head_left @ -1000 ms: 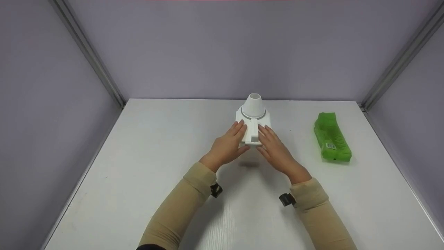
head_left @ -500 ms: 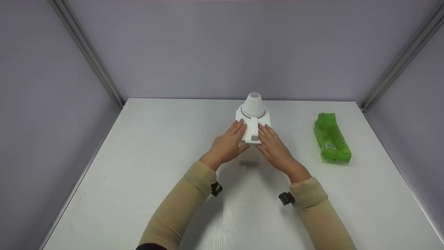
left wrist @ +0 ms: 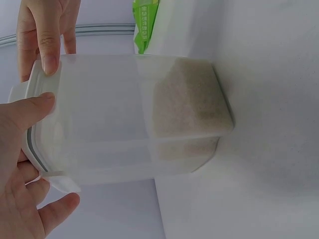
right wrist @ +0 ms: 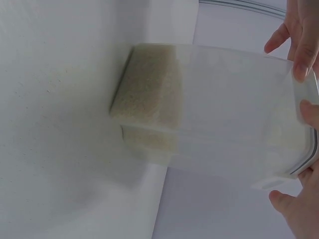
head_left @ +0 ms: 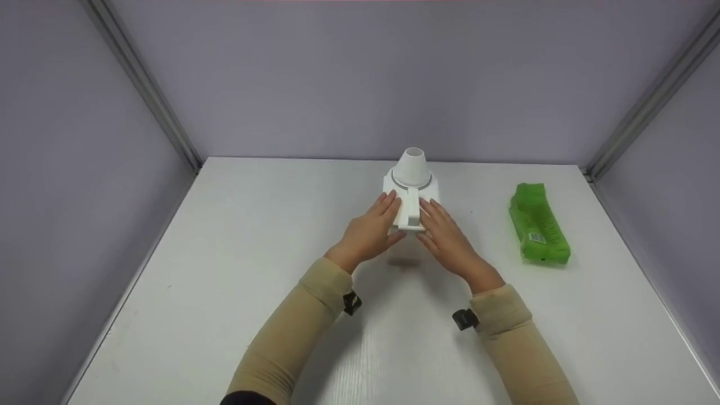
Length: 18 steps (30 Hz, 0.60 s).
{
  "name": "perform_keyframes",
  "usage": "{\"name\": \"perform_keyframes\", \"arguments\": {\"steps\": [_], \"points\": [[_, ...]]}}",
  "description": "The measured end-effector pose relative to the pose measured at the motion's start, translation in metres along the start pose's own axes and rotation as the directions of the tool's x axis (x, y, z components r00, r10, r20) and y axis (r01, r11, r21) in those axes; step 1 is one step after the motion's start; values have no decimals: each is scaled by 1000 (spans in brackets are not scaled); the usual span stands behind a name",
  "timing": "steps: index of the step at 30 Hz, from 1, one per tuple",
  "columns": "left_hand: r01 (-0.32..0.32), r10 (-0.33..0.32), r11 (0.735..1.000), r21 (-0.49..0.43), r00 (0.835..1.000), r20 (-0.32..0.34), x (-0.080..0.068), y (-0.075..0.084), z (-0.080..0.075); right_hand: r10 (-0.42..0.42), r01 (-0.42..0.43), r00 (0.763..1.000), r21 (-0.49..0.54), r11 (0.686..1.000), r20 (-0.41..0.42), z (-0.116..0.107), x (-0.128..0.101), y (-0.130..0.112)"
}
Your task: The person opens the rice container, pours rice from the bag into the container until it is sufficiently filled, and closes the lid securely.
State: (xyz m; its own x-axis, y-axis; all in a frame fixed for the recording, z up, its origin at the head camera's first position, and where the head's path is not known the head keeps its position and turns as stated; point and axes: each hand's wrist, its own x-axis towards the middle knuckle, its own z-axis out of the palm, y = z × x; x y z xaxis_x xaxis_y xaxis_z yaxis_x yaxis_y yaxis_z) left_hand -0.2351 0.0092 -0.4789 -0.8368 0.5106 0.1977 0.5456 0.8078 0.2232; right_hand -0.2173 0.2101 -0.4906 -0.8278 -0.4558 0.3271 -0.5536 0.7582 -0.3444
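A tall clear plastic storage container [left wrist: 109, 114] stands on the table, with pale rice-like grains [right wrist: 149, 89] in its bottom. Its white lid [head_left: 413, 225] carries a bar-shaped handle and an upturned white cup [head_left: 412, 169] with a hole in its top. My left hand [head_left: 365, 233] lies with straight fingers on the lid's left side, its thumb at the near rim. Mirroring it, my right hand [head_left: 448, 243] presses the right side, its thumb also against the near rim. The handle stands between my two hands.
A green plastic bag or pack [head_left: 539, 225] with a small white label lies on the white table [head_left: 236, 253] to the right. Grey-purple panels [head_left: 337, 79] with metal corner posts rise behind and on both sides.
Both hands keep their places on the lid. The head view has shifted very slightly; the container and the green pack have not visibly moved.
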Motion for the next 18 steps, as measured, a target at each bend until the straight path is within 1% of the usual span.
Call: {"name": "perform_keyframes", "arguments": {"steps": [6, 11, 18], "points": [[-1, 1, 1000, 18, 1000, -1, 2, -1, -1, -15, 15, 1000, 11, 1000, -9, -1, 1, 1], [-6, 6, 1000, 11, 1000, -6, 4, -1, 0, -19, 19, 1000, 14, 1000, -17, -1, 2, 3], [2, -2, 1000, 0, 1000, 0, 6, -2, 0, -7, 7, 1000, 13, 1000, -8, 0, 3, 5]]}}
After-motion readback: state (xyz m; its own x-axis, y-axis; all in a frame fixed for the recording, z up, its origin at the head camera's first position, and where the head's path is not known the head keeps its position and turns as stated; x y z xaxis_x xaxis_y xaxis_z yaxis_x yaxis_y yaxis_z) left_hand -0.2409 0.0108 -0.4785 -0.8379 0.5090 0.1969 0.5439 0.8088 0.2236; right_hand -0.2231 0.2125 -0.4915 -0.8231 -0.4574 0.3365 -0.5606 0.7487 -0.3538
